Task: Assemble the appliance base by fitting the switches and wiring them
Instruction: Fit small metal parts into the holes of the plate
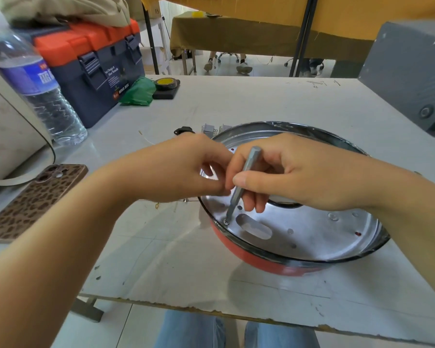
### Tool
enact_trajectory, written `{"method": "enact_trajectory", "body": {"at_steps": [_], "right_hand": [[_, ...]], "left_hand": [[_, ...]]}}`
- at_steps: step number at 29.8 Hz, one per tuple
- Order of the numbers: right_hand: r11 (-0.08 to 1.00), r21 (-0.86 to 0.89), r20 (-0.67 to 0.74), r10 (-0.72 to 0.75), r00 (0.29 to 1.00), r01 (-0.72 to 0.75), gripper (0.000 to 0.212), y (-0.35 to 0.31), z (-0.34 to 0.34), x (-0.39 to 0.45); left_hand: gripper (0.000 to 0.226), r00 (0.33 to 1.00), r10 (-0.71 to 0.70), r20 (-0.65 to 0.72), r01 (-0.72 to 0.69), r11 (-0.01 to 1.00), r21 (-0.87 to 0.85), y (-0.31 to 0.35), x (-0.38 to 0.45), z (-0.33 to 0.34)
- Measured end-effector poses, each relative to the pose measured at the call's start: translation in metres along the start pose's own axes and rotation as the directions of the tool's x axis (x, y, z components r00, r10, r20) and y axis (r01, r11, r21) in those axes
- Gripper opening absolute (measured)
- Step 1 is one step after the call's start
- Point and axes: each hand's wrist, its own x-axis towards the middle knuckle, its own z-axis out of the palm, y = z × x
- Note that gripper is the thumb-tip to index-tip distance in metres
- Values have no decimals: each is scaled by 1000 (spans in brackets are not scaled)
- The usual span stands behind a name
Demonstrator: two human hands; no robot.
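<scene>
While the right hand (281, 177) is pinching a grey screwdriver bit (241, 184) whose tip is sitting on a screw (226, 222) in the appliance base (312, 249), the left hand (186, 172), fingers curled, is steadying it alongside. A fastening step seems under way; next it is calling for turning with downward pressure.

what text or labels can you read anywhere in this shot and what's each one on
"WING BOX": on the front of the toolbox, beside a small red logo that is too blurred to read.
White lines of print higher on the toolbox front: too small and tilted to read with certainty.
Blue label on the water bottle: white characters, too blurred to read.
"15", uncertain: on a cardboard box at the top edge.
</scene>
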Motion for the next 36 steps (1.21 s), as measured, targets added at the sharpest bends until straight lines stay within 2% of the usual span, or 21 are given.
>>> {"method": "enact_trajectory", "body": {"at_steps": [3,5,7,8,12,17,21,25,31,34,36], "right_hand": [[1000,-17,-13,-2,1000,2,8,0,0,1],[999,-45,-5,-10,1000,9,6,-2,-1,2],[996,-90,10,-17,1000,17,6,-5,-3,3],[994,-110,16,-20,1000,22,6,-7,-4,4],[976,-213,40,-43,998,50,2,-15,-12,7],[932,-356,80,-48,996,74,6,-24,-16,10],[869,-483,88,-76,993,109,6,-28,-15,15],[824,-558,84,-65,994,101,14,-31,-11,18],[642,-765,-20,-107,994,53,47,-35,-1,19],[649,-757,0,-114,994,74,43,-35,-1,18],[693,-715,51,-82,995,94,28,-34,-2,17]], "left_hand": [[32,940,-84,-331,20,981,-192,-19,-12,14],[46,860,-243,-449,40,909,-416,-30,-18,29],[61,809,-401,-430,65,788,-612,-36,-19,44],[65,802,-436,-409,63,742,-668,-36,-18,51],[50,818,-423,-389,-51,621,-782,-32,-8,70],[44,815,-461,-352,-183,372,-910,-23,-4,80],[42,813,-490,-314,-174,309,-935,-21,-2,83],[39,818,-471,-329,-180,334,-925,-21,0,85],[38,798,-439,-412,-129,544,-829,-27,-4,86],[38,805,-407,-432,-141,576,-805,-25,-5,85],[38,812,-396,-430,-145,576,-805,-23,-5,85]]}}
